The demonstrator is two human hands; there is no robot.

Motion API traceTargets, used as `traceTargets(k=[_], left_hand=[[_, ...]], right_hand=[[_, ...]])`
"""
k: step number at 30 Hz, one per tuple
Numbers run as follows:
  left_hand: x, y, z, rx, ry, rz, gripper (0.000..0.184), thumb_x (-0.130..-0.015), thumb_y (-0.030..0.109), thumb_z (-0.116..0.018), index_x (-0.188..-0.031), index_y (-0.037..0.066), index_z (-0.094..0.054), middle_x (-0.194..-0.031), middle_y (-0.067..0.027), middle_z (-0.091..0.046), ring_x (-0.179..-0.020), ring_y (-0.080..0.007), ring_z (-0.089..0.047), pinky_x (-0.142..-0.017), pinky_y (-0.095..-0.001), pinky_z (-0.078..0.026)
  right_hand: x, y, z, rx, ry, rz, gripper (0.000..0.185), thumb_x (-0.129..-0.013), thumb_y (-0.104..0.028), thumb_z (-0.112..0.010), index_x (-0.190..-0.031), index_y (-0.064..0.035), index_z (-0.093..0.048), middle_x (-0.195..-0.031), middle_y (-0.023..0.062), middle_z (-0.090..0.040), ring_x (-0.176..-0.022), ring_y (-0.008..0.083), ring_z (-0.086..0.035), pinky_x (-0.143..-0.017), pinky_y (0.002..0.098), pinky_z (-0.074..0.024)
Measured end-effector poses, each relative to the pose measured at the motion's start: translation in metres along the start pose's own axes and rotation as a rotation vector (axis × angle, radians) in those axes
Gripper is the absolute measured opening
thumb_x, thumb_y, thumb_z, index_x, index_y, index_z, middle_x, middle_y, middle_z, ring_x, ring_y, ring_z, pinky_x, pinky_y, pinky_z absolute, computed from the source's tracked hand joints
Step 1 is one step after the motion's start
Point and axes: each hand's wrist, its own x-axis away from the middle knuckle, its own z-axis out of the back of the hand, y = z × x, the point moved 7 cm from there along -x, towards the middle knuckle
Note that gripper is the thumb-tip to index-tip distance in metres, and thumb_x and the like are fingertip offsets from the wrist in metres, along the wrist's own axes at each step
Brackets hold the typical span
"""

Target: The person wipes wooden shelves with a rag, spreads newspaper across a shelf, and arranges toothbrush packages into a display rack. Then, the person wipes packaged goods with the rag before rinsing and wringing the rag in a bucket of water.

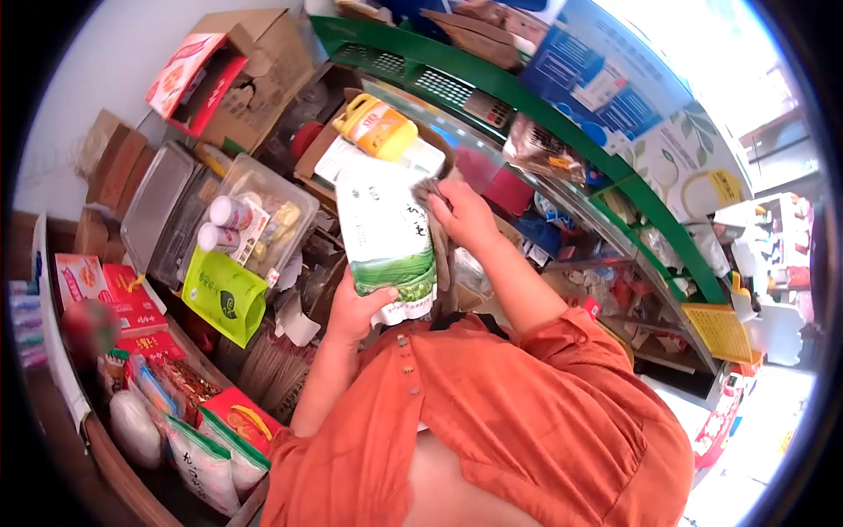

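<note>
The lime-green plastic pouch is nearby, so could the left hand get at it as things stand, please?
Probably not yet: the left hand holds the white-and-green printed bag. Once freed, its way to the lime-green plastic pouch looks fairly open.

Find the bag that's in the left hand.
The tall white bag with green-field print, left hand gripping its lower end; lime-green bag and lower-left bags aren't held.

Here's the pouch (385, 211), between left hand (356, 309) and right hand (464, 216) — jug (379, 130) just beyond, tub (299, 204) off left, carton (277, 70) behind that — basket (722, 332) far out right.
</note>
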Motion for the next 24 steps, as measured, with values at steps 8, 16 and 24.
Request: traceTargets(k=[8, 16, 24], left_hand=[[-0.021, -0.014, -0.038, 0.043, 0.018, 0.103, 0.057, -0.072, 0.004, -0.070, -0.126, -0.005, -0.053, -0.115, -0.0135, -0.064, -0.103, -0.0252, -0.062, -0.091, -0.0364, -0.048], [-0.051, -0.045, -0.081, -0.038, -0.188, 0.285, 0.064, -0.071, 0.003, -0.071, -0.131, -0.003, -0.049, -0.121, -0.0132, -0.061, -0.107, -0.0254, -0.060, -0.095, -0.0377, -0.046], [-0.058, -0.081, -0.176, -0.948, -0.771, 0.076, 0.054, -0.078, 0.006, -0.069, -0.128, 0.002, -0.049, -0.110, -0.0073, -0.064, -0.100, -0.0163, -0.060, -0.091, -0.0322, -0.046]], right_hand=[[0.152, 0.189, 0.030, -0.536, -0.196, -0.705, 0.031, -0.093, -0.036, -0.058, -0.104, -0.0076, -0.064, -0.100, 0.0085, -0.067, -0.092, 0.0237, -0.062, -0.082, 0.0355, -0.0489], [0.168, 0.119, 0.154, -0.889, 0.404, -0.647, 0.021, -0.094, -0.023, -0.062, -0.102, -0.0042, -0.062, -0.091, -0.0024, -0.058, -0.086, 0.0086, -0.051, -0.077, 0.0265, -0.0444], [0.136, 0.001, 0.159, 0.149, 0.345, -0.243, 0.024, -0.077, -0.024, -0.073, -0.095, -0.0118, -0.062, -0.088, 0.0086, -0.056, -0.076, 0.0286, -0.059, -0.063, 0.0375, -0.0492]])
